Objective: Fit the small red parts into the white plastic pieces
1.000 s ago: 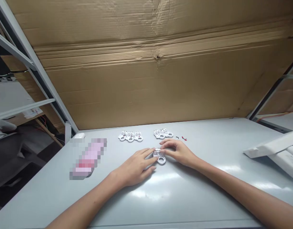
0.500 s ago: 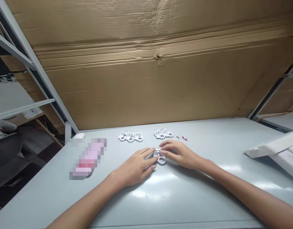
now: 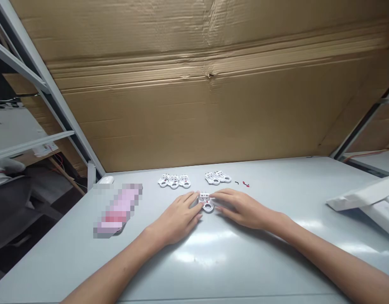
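Note:
A small white plastic part with a ring at its near end (image 3: 207, 202) lies flat on the grey table (image 3: 213, 261). My left hand (image 3: 177, 219) rests palm down, its fingertips touching the part's left side. My right hand (image 3: 241, 208) lies flat on the other side, fingertips at the part's right edge. Both hands press it between them on the table top. Behind them lies a row of three like parts (image 3: 174, 181) and a pair of the same parts (image 3: 217, 177).
Two tiny bits, one black (image 3: 236, 183) and one red (image 3: 245, 184), lie right of the pair. A blurred pink object (image 3: 117, 209) lies at the left, a white mouse-like item (image 3: 105, 180) behind it. White foam pieces (image 3: 368, 200) sit at the right. Cardboard (image 3: 207, 105) walls the back.
Both hands slid the white part a little to the left and away from me along the table. The other parts stayed put.

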Tool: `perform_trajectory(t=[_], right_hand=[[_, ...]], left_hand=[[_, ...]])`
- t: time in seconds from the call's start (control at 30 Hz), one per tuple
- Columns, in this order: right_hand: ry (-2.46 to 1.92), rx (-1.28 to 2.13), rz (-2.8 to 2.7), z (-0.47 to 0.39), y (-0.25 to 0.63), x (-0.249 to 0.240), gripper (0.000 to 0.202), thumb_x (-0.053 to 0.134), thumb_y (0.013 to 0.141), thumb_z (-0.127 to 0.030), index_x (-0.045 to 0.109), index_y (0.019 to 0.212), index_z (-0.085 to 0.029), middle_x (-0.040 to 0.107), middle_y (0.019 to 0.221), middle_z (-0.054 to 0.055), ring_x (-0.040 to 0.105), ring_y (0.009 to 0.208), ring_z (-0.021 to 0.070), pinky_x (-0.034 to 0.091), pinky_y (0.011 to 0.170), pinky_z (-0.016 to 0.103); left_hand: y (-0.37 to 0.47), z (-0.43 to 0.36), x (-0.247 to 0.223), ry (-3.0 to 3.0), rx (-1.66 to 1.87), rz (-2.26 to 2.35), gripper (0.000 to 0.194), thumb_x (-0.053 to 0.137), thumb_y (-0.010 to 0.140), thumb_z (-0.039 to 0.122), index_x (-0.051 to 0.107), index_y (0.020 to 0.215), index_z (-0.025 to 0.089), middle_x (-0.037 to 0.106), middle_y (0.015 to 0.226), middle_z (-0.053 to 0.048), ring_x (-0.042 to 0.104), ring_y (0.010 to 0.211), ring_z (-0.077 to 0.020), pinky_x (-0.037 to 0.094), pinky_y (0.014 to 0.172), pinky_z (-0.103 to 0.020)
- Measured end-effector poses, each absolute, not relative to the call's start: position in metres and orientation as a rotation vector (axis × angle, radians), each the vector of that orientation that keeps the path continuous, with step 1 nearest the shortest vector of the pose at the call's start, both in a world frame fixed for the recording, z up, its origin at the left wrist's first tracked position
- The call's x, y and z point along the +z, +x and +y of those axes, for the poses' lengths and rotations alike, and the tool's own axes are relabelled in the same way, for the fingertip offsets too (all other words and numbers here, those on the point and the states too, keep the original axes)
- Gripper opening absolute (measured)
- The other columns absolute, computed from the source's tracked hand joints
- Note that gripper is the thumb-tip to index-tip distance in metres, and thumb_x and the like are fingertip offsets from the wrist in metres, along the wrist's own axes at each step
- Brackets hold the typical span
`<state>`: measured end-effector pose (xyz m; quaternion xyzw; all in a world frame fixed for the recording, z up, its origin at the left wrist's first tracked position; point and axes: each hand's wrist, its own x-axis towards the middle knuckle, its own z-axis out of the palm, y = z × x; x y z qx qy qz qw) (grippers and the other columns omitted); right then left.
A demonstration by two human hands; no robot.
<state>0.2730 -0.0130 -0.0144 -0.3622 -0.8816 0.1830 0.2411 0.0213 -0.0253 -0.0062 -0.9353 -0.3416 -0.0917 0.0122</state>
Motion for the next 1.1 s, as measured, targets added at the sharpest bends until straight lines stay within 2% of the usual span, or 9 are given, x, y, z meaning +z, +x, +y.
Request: perform_trajectory(t=[0.1, 0.27, 0.4, 0.57, 0.63, 0.93, 1.1], right_hand=[[-0.999, 0.503, -2.405, -0.013, 0.274, -0.015, 0.039, 0.051, 0.095, -0.035, 0.059, 0.132, -0.029, 0.064, 0.128, 0.009, 0.059, 0.114, 0.0282, 0.047, 0.097, 0.047], [-1.01, 0.476, -2.367, -0.012, 0.274, -0.014, 0.037, 0.054, 0.093, -0.036, 0.061, 0.128, -0.028, 0.066, 0.124, 0.011, 0.06, 0.111, 0.0293, 0.048, 0.095, 0.047], [-1.094, 0.427, -2.357, -0.011, 0.275, -0.016, 0.037, 0.054, 0.091, -0.039, 0.063, 0.125, -0.026, 0.065, 0.123, 0.013, 0.059, 0.112, 0.0324, 0.047, 0.096, 0.051], [-1.176, 0.39, -2.383, -0.009, 0.277, -0.023, 0.051, 0.054, 0.091, -0.041, 0.052, 0.138, -0.02, 0.057, 0.135, 0.017, 0.053, 0.123, 0.0349, 0.043, 0.102, 0.053], [-1.163, 0.4, -2.367, -0.009, 0.277, -0.025, 0.051, 0.053, 0.091, -0.041, 0.052, 0.138, -0.021, 0.058, 0.135, 0.016, 0.053, 0.124, 0.0346, 0.043, 0.103, 0.052], [-1.161, 0.372, -2.414, -0.01, 0.274, -0.023, 0.04, 0.051, 0.093, -0.039, 0.06, 0.128, -0.023, 0.063, 0.126, 0.014, 0.058, 0.115, 0.0335, 0.047, 0.098, 0.049], [-1.087, 0.098, -2.462, -0.005, 0.274, -0.027, 0.041, 0.048, 0.095, -0.036, 0.057, 0.13, -0.018, 0.056, 0.137, 0.017, 0.048, 0.129, 0.0325, 0.042, 0.106, 0.05]], left_hand=[[0.023, -0.027, -0.003, -2.94, -0.336, -1.015, 0.037, 0.044, 0.1, 0.024, 0.049, 0.137, 0.018, 0.045, 0.147, -0.014, 0.042, 0.136, -0.0293, 0.038, 0.11, -0.046], [0.023, -0.028, -0.001, -3.024, -0.316, -1.015, 0.036, 0.044, 0.101, 0.032, 0.051, 0.134, 0.02, 0.056, 0.137, -0.012, 0.057, 0.12, -0.0269, 0.046, 0.101, -0.042], [0.021, -0.025, -0.004, -2.978, -0.264, -1.09, 0.047, 0.043, 0.101, 0.044, 0.045, 0.141, 0.019, 0.048, 0.146, -0.012, 0.045, 0.133, -0.0303, 0.038, 0.109, -0.044], [0.022, -0.01, -0.009, -2.93, -0.145, -1.225, 0.063, 0.034, 0.101, 0.055, 0.034, 0.149, 0.013, 0.031, 0.156, -0.015, 0.02, 0.146, -0.0354, 0.021, 0.116, -0.052], [0.025, -0.001, -0.01, -2.918, -0.161, -1.224, 0.063, 0.032, 0.101, 0.056, 0.036, 0.147, 0.013, 0.032, 0.156, -0.015, 0.015, 0.147, -0.035, 0.016, 0.117, -0.053], [0.035, 0.028, -0.005, -2.833, -0.125, -1.246, 0.055, 0.032, 0.102, 0.051, 0.047, 0.138, 0.012, 0.045, 0.147, -0.017, 0.021, 0.145, -0.0348, 0.016, 0.116, -0.055], [0.032, 0.029, -0.009, -2.758, -0.124, -1.252, 0.052, 0.032, 0.103, 0.047, 0.044, 0.14, 0.012, 0.04, 0.15, -0.018, 0.024, 0.145, -0.0337, 0.018, 0.116, -0.054]])
